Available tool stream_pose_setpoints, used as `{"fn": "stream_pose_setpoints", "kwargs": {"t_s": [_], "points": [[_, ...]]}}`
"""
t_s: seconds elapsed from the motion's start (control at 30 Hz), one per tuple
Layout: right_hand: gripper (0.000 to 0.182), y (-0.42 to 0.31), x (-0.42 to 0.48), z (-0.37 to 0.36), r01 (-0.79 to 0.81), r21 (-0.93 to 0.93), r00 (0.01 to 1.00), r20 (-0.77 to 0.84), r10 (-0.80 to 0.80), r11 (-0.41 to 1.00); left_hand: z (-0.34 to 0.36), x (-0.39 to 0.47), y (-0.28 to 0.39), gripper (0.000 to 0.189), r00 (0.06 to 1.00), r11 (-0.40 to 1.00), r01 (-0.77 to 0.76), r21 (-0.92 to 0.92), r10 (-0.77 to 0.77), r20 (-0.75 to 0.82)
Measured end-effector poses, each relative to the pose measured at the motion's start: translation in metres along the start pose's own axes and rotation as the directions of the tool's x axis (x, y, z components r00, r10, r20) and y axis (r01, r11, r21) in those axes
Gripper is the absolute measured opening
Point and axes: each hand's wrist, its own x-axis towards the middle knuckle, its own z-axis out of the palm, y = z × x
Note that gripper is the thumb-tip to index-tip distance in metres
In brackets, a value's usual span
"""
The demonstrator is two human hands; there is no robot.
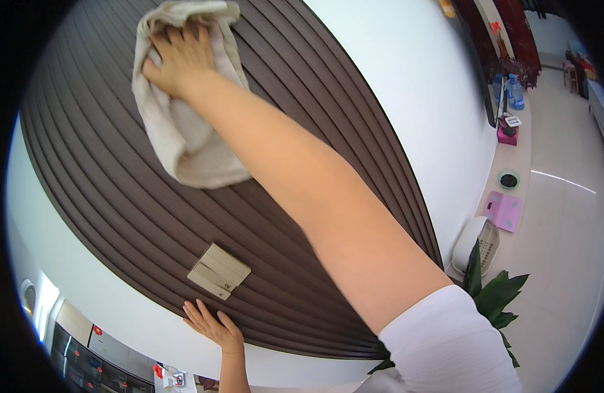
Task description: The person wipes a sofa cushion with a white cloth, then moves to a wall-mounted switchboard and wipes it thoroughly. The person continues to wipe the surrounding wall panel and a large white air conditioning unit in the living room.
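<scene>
A dark brown panel with parallel grooves (pixel 282 216) fills the middle of the head view, set against a white wall. My right hand (pixel 181 61) lies spread on a cream cloth (pixel 199 142), pressing it against the upper part of the panel. The cloth's upper edge is bunched around the fingertips and the rest hangs below the palm. My left hand (pixel 213 326) rests with fingers apart at the panel's lower left edge, holding nothing. Just above it is a beige switch plate (pixel 219 271) with small markings, mounted on the panel.
A green leafy plant (pixel 501 294) stands at the lower right. Along a ledge (pixel 523 147) at the right are a white plastic basket (pixel 476 245), a pink scale (pixel 503 211), a bowl (pixel 508 179), a pink box (pixel 507 136) and a blue water bottle (pixel 515 93).
</scene>
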Motion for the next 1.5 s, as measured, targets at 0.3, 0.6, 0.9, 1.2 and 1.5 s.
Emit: {"fn": "stream_pose_setpoints", "kwargs": {"t_s": [0.3,0.6,0.9,1.2,1.5], "points": [[0.056,0.134,0.043,-0.01,0.032,-0.276,0.984,-0.159,-0.078,0.961,0.001,-0.002,-0.002,0.053,1.0,0.997,-0.014,0.07,0.014,-0.002],[0.067,0.18,-0.083,-0.089,-0.15,-0.348,0.95,-0.311,0.037,0.925,0.002,0.002,-0.001,0.055,0.997,0.992,-0.053,0.111,0.059,-0.049],[0.066,0.207,-0.202,-0.142,-0.238,-0.487,0.926,-0.376,0.044,0.84,0.005,0.006,0.0,0.053,0.981,0.986,-0.152,0.063,0.158,-0.113],[0.071,0.237,-0.374,-0.235,-0.517,-0.435,0.855,-0.226,0.466,0.738,0.008,0.006,0.001,0.055,0.984,0.99,-0.127,0.053,0.132,-0.116],[0.077,0.255,-0.567,-0.334,-0.724,-0.489,0.634,-0.191,0.749,0.487,0.01,0.004,-0.009,0.058,0.981,0.987,-0.16,0.034,0.163,-0.106]]}}
